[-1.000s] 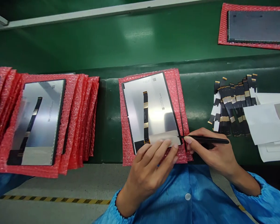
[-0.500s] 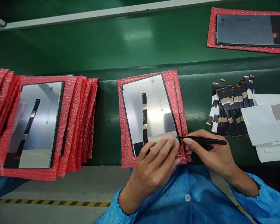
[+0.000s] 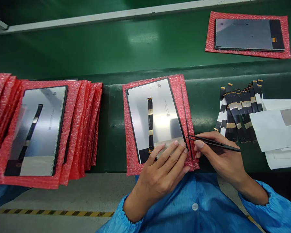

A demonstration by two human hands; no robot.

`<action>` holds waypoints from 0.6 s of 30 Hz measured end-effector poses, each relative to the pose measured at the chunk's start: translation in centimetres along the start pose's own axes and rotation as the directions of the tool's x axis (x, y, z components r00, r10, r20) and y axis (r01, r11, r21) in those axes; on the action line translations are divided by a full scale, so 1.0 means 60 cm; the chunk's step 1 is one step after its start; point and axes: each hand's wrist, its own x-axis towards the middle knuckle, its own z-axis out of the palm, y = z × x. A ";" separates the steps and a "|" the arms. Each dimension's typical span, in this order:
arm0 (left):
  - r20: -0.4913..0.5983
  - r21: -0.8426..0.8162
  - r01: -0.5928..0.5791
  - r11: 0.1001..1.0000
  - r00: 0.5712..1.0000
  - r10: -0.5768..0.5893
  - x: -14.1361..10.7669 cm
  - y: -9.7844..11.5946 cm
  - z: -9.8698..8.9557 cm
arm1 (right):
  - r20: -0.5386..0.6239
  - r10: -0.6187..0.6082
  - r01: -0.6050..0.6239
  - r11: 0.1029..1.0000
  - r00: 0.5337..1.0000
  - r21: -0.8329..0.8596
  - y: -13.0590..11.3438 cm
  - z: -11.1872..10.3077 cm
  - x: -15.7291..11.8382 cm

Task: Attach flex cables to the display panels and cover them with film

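Silver panel (image 3: 138,119) beneath the left hand (image 3: 163,173) bears illegibly small print (image 3: 166,107).

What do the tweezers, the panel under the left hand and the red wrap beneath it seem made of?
Tweezers: probably black-coated metal, perhaps plastic; dark, slim prongs with a slight sheen.
Panel: smooth back, likely metal or reflective film; silvery, with bright glare inside a thin black rim.
Red wrap: almost certainly plastic bubble sheet, glossy; small raised bumps catch the light.

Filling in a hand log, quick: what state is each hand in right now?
Left hand: open, laid on the lower end of the display panel.
Right hand: closed, holding black tweezers.
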 end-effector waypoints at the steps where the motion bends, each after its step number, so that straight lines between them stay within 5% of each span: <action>1: 0.007 0.004 0.006 1.000 1.000 -0.006 0.002 0.000 0.000 | 0.003 0.005 -0.005 1.000 1.000 0.000 0.000 0.000 0.000; 18: 0.074 -0.032 0.072 0.997 0.995 -0.070 0.004 -0.014 -0.006 | -0.026 -0.116 0.113 0.990 0.993 -0.079 -0.005 -0.015 -0.008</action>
